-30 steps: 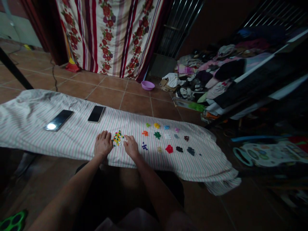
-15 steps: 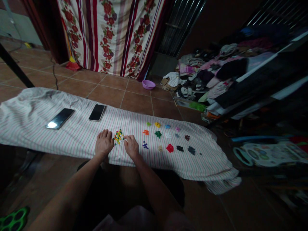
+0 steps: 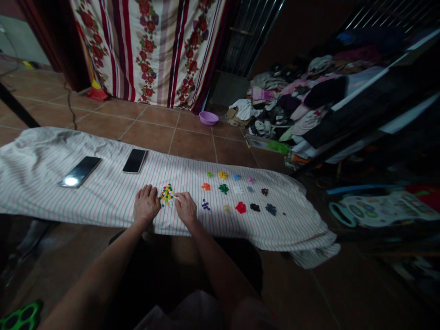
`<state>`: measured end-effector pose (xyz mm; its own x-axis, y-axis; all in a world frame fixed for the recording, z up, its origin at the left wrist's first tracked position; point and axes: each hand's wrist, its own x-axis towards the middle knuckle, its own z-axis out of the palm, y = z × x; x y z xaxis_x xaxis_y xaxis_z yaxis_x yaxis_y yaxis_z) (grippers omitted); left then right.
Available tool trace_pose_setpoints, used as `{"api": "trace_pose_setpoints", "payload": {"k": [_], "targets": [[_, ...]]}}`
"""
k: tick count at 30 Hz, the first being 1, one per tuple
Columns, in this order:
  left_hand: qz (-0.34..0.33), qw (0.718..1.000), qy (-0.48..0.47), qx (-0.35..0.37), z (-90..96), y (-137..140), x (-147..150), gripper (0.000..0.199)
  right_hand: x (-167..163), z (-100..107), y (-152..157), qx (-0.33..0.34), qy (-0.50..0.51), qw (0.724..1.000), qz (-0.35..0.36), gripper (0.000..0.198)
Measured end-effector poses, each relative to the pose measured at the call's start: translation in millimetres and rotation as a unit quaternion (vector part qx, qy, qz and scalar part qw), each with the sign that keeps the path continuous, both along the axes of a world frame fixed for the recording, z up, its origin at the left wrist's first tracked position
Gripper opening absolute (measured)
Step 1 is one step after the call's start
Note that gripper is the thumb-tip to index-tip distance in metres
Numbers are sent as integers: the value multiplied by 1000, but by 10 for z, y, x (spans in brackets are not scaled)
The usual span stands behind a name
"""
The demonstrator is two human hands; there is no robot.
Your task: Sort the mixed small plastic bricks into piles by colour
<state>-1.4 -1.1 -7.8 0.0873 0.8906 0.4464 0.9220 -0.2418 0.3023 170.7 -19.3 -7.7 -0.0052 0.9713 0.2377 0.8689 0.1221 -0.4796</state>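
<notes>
A mixed pile of small coloured pieces [image 3: 167, 195], mostly yellow, green, white and red, lies on a striped cloth [image 3: 185, 178] between my hands. My left hand [image 3: 147, 202] rests flat, fingers stretched, against the pile's left side. At its right edge, my right hand [image 3: 186, 206] has thumb and forefinger pinched together; what they hold, if anything, is too small to make out. To the right, pieces sit in little heaps by colour, among them orange pieces [image 3: 206, 186], dark green pieces [image 3: 223, 188], purple pieces [image 3: 205, 205], red pieces [image 3: 240, 207] and black pieces [image 3: 255, 207].
Two phones lie on the cloth to the left, a near phone [image 3: 80, 172] and a farther phone [image 3: 135, 161]. On the tiled floor beyond stands a purple basin [image 3: 208, 118]. A heap of clothes [image 3: 288, 98] fills the right background, and a patterned curtain [image 3: 161, 55] hangs behind.
The whole view has shifted slightly. A green piece showed by my right fingertips before; now a pale spot shows there. My left hand stays beside the pile.
</notes>
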Motion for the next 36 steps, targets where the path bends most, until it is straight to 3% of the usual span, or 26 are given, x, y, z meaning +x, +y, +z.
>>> {"api": "trace_pose_setpoints", "payload": {"k": [7,22,36], "targets": [[5,1000,21,-3,13,-4,2,35,12,55,-34,-12,-21,999,31,37],[3,999,32,0,-5,-1,-7,36,-4,44,-23,7,23,1000,10,13],[6,999,31,9,-16,2,-10,34,56,-45,-27,64,120,991,-16,11]]}}
